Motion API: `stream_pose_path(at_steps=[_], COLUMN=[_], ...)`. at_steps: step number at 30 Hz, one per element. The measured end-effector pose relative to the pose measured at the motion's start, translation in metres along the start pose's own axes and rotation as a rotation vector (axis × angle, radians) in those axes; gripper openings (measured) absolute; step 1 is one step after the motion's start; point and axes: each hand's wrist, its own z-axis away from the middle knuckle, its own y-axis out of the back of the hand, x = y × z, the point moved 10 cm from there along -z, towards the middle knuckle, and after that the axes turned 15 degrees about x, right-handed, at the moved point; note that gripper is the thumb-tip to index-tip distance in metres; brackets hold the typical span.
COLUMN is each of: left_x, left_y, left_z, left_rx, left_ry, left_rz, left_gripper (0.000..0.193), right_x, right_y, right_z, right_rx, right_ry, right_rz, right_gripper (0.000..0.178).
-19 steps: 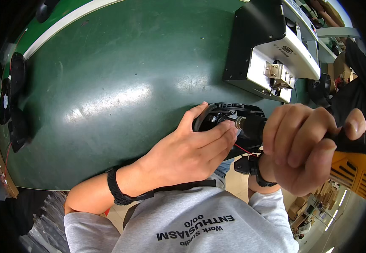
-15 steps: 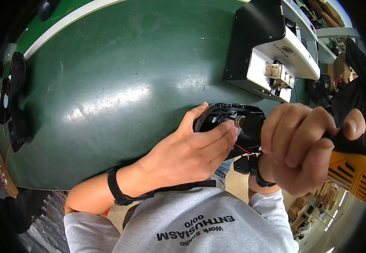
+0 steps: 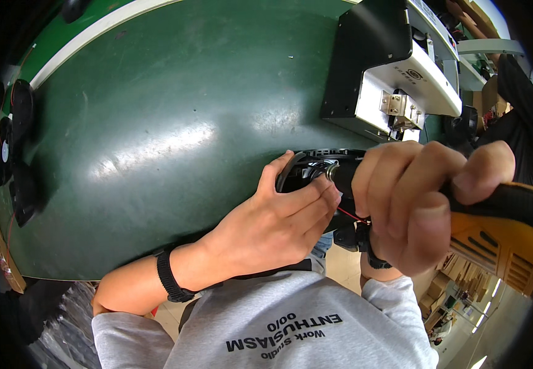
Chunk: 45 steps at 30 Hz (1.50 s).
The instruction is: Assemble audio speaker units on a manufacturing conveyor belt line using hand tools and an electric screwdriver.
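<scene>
My right hand [image 3: 420, 197] is wrapped round a yellow and black power screwdriver [image 3: 494, 240]. Its metal-collared nose points left, into a black round plastic housing [image 3: 322, 154] at the table's near edge. My left hand [image 3: 285, 215] grips that housing, with the thumb on its left rim and the fingers reaching inside, close to the tool's tip. A thin red wire [image 3: 351, 214] runs from the housing under my right hand. The bit's end and the housing's right side are hidden by my hands and the tool.
A black and silver machine with a metal bracket [image 3: 403, 109] stands at the right on the green table [image 3: 156, 92]. Several black plastic parts [image 3: 22, 184] lie along the left edge. A tiny screw-like bit [image 3: 290, 57] lies toward the back. Black items crowd beyond the machine.
My right hand and the power screwdriver have moved left, bringing the tool's nose further into the housing. My left hand keeps its hold and has shifted slightly left with the housing.
</scene>
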Motion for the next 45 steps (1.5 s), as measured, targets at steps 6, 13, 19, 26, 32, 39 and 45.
stream_pose_path(at_steps=[6,13,19,26,32,39,45], left_x=[0.001,0.006,-0.001,0.000,0.000,-0.001,-0.003], left_y=[0.000,-0.002,-0.001,0.000,0.001,0.000,-0.002], left_z=[0.003,-0.005,-0.006,-0.010,-0.011,-0.009,-0.007], left_rx=[0.072,0.091,0.068,0.049,0.048,0.052,0.049], left_ry=[0.030,-0.008,0.075,0.077,0.074,0.089,0.115], left_rz=[0.090,0.014,0.030,0.035,0.030,0.041,0.060], left_gripper=[0.027,0.043,0.046,0.044,0.044,0.045,0.044], right_x=[-0.006,-0.077,-0.048,-0.043,-0.043,-0.051,-0.045], right_y=[0.016,0.104,0.121,0.122,0.122,0.120,0.119], right_z=[0.006,-0.028,-0.041,-0.039,-0.036,-0.035,-0.041], right_rx=[-0.073,0.203,0.341,0.284,0.345,0.336,0.241], right_ry=[0.056,0.332,0.256,0.285,0.242,0.249,0.291], right_rz=[0.158,-0.044,-0.009,-0.020,-0.008,-0.044,0.003], right_gripper=[0.032,0.035,0.026,0.029,0.032,0.037,0.033])
